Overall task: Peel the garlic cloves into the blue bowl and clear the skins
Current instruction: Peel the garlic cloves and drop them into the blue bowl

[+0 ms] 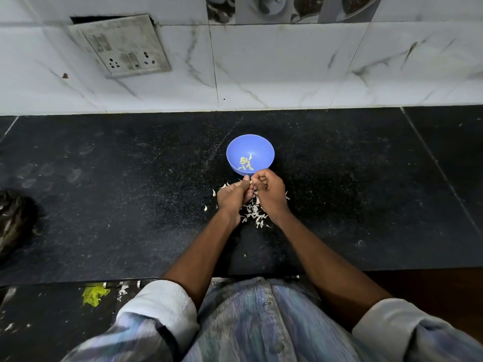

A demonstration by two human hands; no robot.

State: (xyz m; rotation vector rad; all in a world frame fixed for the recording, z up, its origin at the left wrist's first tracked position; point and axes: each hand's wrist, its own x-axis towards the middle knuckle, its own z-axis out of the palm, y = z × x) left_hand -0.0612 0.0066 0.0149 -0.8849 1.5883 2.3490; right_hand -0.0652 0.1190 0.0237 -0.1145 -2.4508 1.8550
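Observation:
A blue bowl stands on the black counter, with several pale peeled cloves lying in its bottom. Just in front of the bowl my left hand and my right hand meet, fingertips pinched together on a small garlic clove that is mostly hidden between them. A heap of white garlic skins lies on the counter under and between my wrists, with a few stray flakes to the left.
The black stone counter runs to a tiled wall with a socket plate at the back. A dark crumpled object lies at the far left. Below the counter's front edge, yellow scrap lies on the floor.

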